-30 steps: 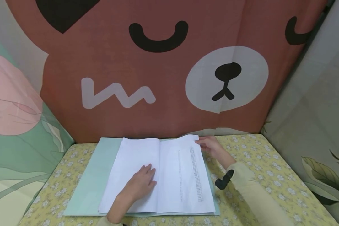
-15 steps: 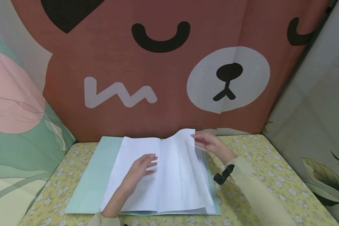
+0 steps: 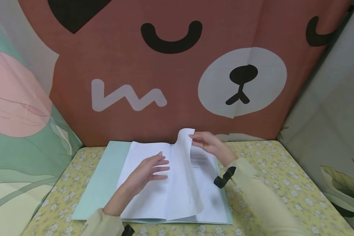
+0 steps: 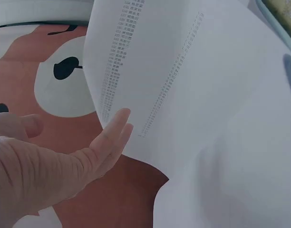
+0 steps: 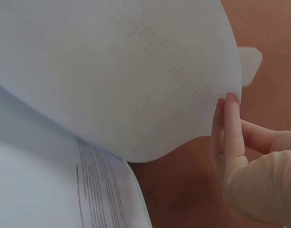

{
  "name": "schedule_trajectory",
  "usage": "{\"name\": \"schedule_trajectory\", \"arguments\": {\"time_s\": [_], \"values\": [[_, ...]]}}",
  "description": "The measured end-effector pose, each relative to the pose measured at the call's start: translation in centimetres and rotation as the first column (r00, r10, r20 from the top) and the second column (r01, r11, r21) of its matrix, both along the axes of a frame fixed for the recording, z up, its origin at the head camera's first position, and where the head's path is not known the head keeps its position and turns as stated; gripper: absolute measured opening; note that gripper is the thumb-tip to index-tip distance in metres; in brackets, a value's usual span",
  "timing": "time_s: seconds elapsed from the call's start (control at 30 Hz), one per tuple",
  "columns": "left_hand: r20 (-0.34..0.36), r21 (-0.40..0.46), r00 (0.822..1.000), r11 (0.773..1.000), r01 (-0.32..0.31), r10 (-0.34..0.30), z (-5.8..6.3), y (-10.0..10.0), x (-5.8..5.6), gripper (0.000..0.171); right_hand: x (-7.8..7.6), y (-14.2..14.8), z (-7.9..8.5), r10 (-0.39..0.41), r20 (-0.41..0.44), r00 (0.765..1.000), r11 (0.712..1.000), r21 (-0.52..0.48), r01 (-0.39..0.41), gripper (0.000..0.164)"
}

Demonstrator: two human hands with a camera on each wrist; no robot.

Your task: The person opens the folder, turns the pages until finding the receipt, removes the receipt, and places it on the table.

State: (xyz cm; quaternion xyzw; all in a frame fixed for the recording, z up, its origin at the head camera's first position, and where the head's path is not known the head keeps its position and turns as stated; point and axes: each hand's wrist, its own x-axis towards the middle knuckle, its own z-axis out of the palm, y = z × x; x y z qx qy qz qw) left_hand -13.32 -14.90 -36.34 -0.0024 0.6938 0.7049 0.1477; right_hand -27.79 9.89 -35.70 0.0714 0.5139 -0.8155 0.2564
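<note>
An open booklet of white sheets lies in a pale green folder (image 3: 101, 180) on the table. My right hand (image 3: 209, 144) pinches the top outer corner of a page (image 3: 180, 183), which stands raised and curved near the fold. Columns of small print show on this page (image 4: 160, 61) in the left wrist view. Beneath it, the sheet below (image 3: 213, 203) bears lines of print near its top. Over the left-hand page (image 3: 153, 206) hovers my left hand (image 3: 144, 172), fingers extended and spread, holding nothing. In the right wrist view, my right fingers (image 5: 234, 128) meet the sheet's edge.
A yellow flowered cloth (image 3: 268, 167) covers the table. Close behind the folder rises a brown fabric backdrop (image 3: 180, 75) with a bear face; printed curtains (image 3: 327, 114) flank the table. A black wrist device (image 3: 225, 177) sits on the right sleeve.
My right hand has lifted the page's corner and carried it left, baring the sheet below. My left hand has risen off the left-hand page, its fingers spreading.
</note>
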Motion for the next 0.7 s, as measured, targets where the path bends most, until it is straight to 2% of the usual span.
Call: {"name": "schedule_trajectory", "arguments": {"time_s": [0.17, 0.37, 0.57, 0.7], "values": [[0.013, 0.004, 1.000, 1.000, -0.013, 0.013, 0.6, -0.3, -0.1, 0.073, 0.3, -2.3, 0.6, 0.020, 0.000, 1.000, 0.998, -0.066, -0.020, 0.050], [0.007, -0.031, 1.000, 0.999, -0.024, 0.024, 1.3, -0.6, -0.4, 0.068, 0.7, -4.5, 1.1, 0.009, -0.011, 1.000, 0.998, -0.058, -0.010, 0.044], [-0.015, -0.163, 1.000, 0.986, -0.025, 0.023, 2.3, -1.2, -0.4, 0.069, 1.0, -6.5, 1.2, -0.003, -0.034, 0.999, 0.999, -0.053, 0.001, 0.045], [-0.040, -0.287, 0.999, 0.957, -0.030, 0.019, 3.1, -1.6, 0.0, 0.067, 1.0, -7.8, 1.3, 0.002, -0.043, 0.999, 0.999, -0.045, -0.004, 0.045]]}}
